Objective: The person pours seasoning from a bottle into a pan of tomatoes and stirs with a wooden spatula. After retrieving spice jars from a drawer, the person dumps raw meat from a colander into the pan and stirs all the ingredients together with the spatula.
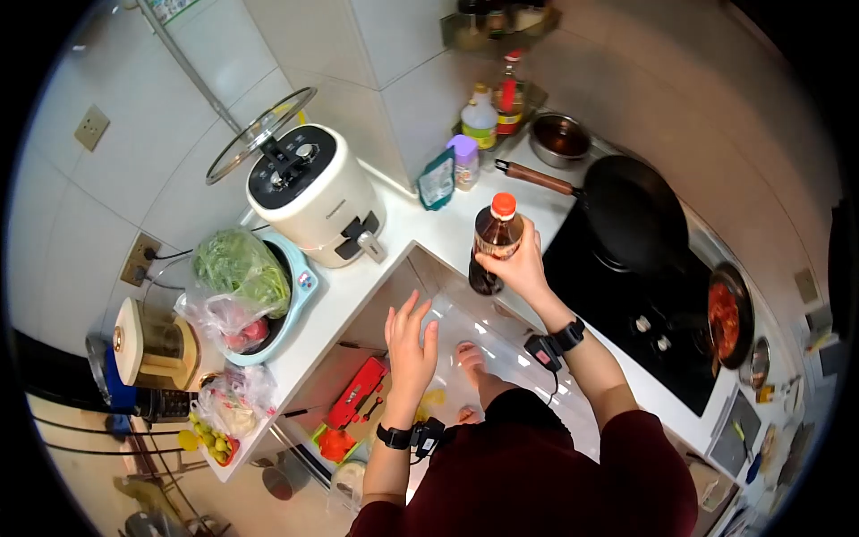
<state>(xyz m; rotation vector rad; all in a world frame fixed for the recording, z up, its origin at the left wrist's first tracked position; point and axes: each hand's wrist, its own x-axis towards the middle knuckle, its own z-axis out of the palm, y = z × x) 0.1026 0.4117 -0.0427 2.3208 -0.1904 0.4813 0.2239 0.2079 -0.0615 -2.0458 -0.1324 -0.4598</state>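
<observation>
My right hand (523, 259) is wrapped round a bottle of dark liquid (486, 279) with a red cap, held upright near the counter edge, left of the stove. My left hand (412, 345) is raised over the floor with its fingers apart and nothing in it. Right of the bottle, a black wok (635, 215) with a wooden handle rests on the black stove (617, 313). A second pan (729, 313) holds red food at the stove's far right.
A white air fryer (322, 197) with a glass lid (259, 134) on top stands on the left counter. Beside it, bagged greens (240, 268) sit in a blue appliance (300, 309). Bottles (480, 121) and a metal pot (559, 139) line the back corner. An open drawer (313, 465) is below.
</observation>
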